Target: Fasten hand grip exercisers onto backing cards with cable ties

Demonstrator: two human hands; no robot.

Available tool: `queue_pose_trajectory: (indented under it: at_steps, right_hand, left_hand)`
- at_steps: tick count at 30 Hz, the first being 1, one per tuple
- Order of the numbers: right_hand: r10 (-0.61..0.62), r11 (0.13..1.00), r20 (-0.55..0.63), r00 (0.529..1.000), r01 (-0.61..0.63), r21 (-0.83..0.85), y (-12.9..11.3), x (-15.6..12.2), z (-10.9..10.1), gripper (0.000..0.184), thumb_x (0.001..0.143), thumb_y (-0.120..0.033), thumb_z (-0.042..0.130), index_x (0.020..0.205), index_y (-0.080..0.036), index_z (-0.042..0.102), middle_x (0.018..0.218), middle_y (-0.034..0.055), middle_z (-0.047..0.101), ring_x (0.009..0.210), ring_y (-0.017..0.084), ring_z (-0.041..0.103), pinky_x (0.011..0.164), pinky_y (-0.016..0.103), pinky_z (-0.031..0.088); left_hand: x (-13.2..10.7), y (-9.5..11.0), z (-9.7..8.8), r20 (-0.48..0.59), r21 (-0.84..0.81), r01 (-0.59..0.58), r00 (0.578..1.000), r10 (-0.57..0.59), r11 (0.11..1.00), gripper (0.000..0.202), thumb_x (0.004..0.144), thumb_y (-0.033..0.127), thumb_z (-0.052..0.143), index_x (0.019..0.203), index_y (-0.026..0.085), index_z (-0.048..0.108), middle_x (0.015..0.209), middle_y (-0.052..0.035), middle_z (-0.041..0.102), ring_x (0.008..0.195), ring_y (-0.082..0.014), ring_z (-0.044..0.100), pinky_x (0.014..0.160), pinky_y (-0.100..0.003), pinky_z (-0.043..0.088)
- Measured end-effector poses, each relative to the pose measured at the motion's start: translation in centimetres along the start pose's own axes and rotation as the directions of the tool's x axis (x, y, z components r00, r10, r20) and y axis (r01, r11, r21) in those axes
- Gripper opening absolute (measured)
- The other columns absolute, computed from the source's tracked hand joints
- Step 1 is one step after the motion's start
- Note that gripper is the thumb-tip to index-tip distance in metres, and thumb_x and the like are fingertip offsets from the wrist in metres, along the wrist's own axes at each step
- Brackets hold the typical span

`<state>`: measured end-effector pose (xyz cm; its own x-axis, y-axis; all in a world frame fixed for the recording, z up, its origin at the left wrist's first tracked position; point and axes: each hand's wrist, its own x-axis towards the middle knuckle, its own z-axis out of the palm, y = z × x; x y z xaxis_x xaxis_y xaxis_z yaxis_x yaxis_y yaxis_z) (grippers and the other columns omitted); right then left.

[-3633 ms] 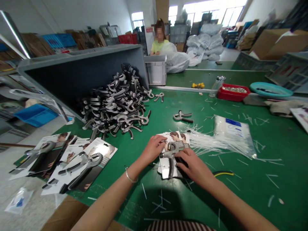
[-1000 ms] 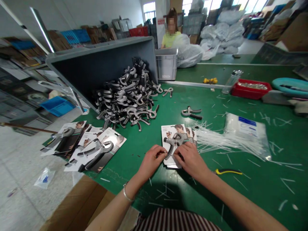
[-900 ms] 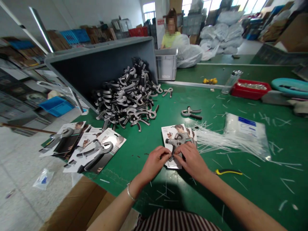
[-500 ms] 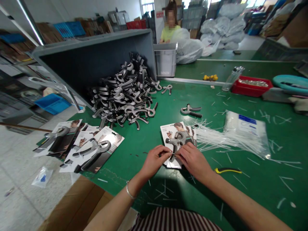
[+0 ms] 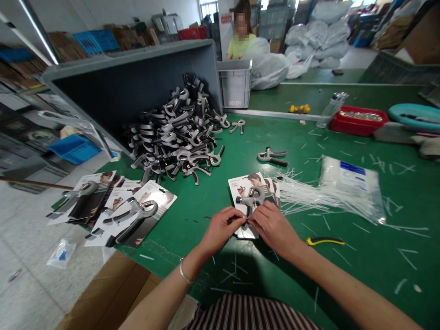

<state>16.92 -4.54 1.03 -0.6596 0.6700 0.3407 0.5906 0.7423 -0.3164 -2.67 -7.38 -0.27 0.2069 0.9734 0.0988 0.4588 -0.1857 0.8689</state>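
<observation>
A grey hand gripper (image 5: 250, 201) lies on a printed backing card (image 5: 240, 188) on the green table (image 5: 343, 270). My left hand (image 5: 220, 229) and my right hand (image 5: 273, 227) meet over the lower handle, fingers pinched together on a thin white cable tie across it. The tie itself is barely visible between my fingertips. A loose bundle of white cable ties (image 5: 305, 195) lies just right of the card.
A heap of grey hand grippers (image 5: 178, 135) spills from a tipped grey bin (image 5: 130, 87). Finished cards with grippers (image 5: 127, 213) lie at the left edge. A yellow-handled cutter (image 5: 321, 240), a bag of ties (image 5: 350, 183), a red tray (image 5: 357, 121) and a seated person (image 5: 242, 34) are beyond.
My hands slid down from the card's top to the gripper's lower handle and pinched together there. The camera view shifted slightly; the card stayed in place.
</observation>
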Motion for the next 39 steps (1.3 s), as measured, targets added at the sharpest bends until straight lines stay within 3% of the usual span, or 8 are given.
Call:
queue_pose_trajectory:
  at_steps: [6, 12, 16, 21, 27, 30, 33, 39]
  right_hand:
    - [0.015, 0.998, -0.018, 1.000, -0.014, 0.069, 0.4, -0.3, 0.2, 0.023, 0.099, -0.029, 0.049, 0.087, -0.018, 0.065, 0.083, 0.0088, 0.065, 0.083, 0.024, 0.053, 0.081, 0.039, 0.041]
    - [0.027, 0.997, 0.003, 1.000, -0.027, 0.076, 0.1, -0.2, -0.2, 0.022, 0.098, -0.036, 0.053, 0.094, -0.020, 0.067, 0.085, 0.0078, 0.066, 0.087, 0.025, 0.052, 0.078, 0.039, 0.038]
    - [0.023, 0.994, 0.011, 1.000, -0.024, 0.108, 0.3, -0.4, -0.2, 0.023, 0.098, -0.031, 0.051, 0.082, -0.021, 0.065, 0.083, 0.0065, 0.065, 0.086, 0.024, 0.051, 0.080, 0.039, 0.037]
    - [0.138, 0.961, -0.031, 0.990, -0.126, 0.245, -0.2, -0.7, 0.4, 0.009, 0.093, -0.024, 0.057, 0.088, -0.021, 0.063, 0.093, 0.0056, 0.066, 0.092, 0.024, 0.050, 0.084, 0.039, 0.036]
    - [0.170, 0.932, -0.093, 0.981, -0.129, 0.338, -0.4, -1.2, 1.9, 0.008, 0.093, -0.021, 0.057, 0.086, -0.020, 0.061, 0.095, 0.0054, 0.064, 0.096, 0.023, 0.051, 0.087, 0.040, 0.035]
    - [0.177, 0.914, -0.110, 0.978, -0.122, 0.387, -0.2, -1.6, 2.1, 0.007, 0.093, -0.023, 0.058, 0.090, -0.020, 0.063, 0.098, 0.0052, 0.065, 0.097, 0.023, 0.051, 0.089, 0.041, 0.035]
    - [0.213, 0.881, -0.132, 0.968, -0.132, 0.454, -0.4, -1.5, 2.6, 0.010, 0.094, -0.024, 0.057, 0.088, -0.022, 0.064, 0.098, 0.0038, 0.067, 0.098, 0.022, 0.053, 0.092, 0.042, 0.035]
    - [0.312, 0.813, -0.213, 0.926, -0.143, 0.565, 0.0, -1.7, 2.1, 0.010, 0.095, -0.024, 0.054, 0.088, -0.024, 0.060, 0.097, 0.0034, 0.070, 0.108, 0.023, 0.054, 0.097, 0.042, 0.039]
  left_hand:
    - [0.3, 2.0, -1.4, 0.195, 0.269, -0.114, 0.979, 0.062, 0.956, 0.023, 0.098, 0.028, 0.047, 0.095, 0.019, 0.067, 0.095, -0.0059, 0.069, 0.091, -0.0190, 0.063, 0.084, -0.030, 0.047]
    - [0.6, 3.7, -1.7, 0.259, 0.643, -0.260, 0.959, 0.114, 0.721, 0.028, 0.098, 0.024, 0.041, 0.081, 0.017, 0.063, 0.081, -0.0082, 0.066, 0.079, -0.0221, 0.058, 0.074, -0.034, 0.043]
    - [0.5, 3.9, -1.5, 0.248, 0.608, -0.290, 0.954, 0.170, 0.739, 0.026, 0.097, 0.022, 0.043, 0.078, 0.018, 0.061, 0.079, -0.0068, 0.065, 0.078, -0.0210, 0.056, 0.074, -0.034, 0.042]
    - [-0.2, 3.3, -0.7, 0.126, 0.488, -0.233, 0.972, 0.196, 0.841, 0.024, 0.097, 0.021, 0.044, 0.079, 0.018, 0.061, 0.078, -0.0054, 0.065, 0.077, -0.0186, 0.056, 0.074, -0.032, 0.042]
    - [-1.0, 3.6, -0.3, 0.122, 0.614, -0.336, 0.934, 0.335, 0.714, 0.023, 0.095, 0.017, 0.044, 0.078, 0.017, 0.060, 0.077, -0.0063, 0.063, 0.076, -0.0203, 0.054, 0.074, -0.037, 0.041]
    - [-1.4, 2.9, 0.0, 0.065, 0.540, -0.274, 0.956, 0.285, 0.796, 0.012, 0.094, 0.025, 0.052, 0.097, 0.017, 0.060, 0.096, -0.0087, 0.066, 0.092, -0.0223, 0.058, 0.084, -0.039, 0.046]
    - [-1.7, 1.0, 0.9, -0.038, 0.523, -0.179, 0.972, 0.232, 0.833, 0.035, 0.086, 0.032, 0.065, 0.116, 0.015, 0.056, 0.126, -0.0161, 0.060, 0.118, -0.0300, 0.053, 0.101, -0.048, 0.043]
    - [-1.8, -0.8, 1.3, -0.170, 0.418, -0.004, 0.982, 0.083, 0.909, 0.014, 0.090, 0.027, 0.058, 0.099, 0.017, 0.064, 0.133, -0.0167, 0.059, 0.128, -0.0320, 0.052, 0.108, -0.051, 0.039]
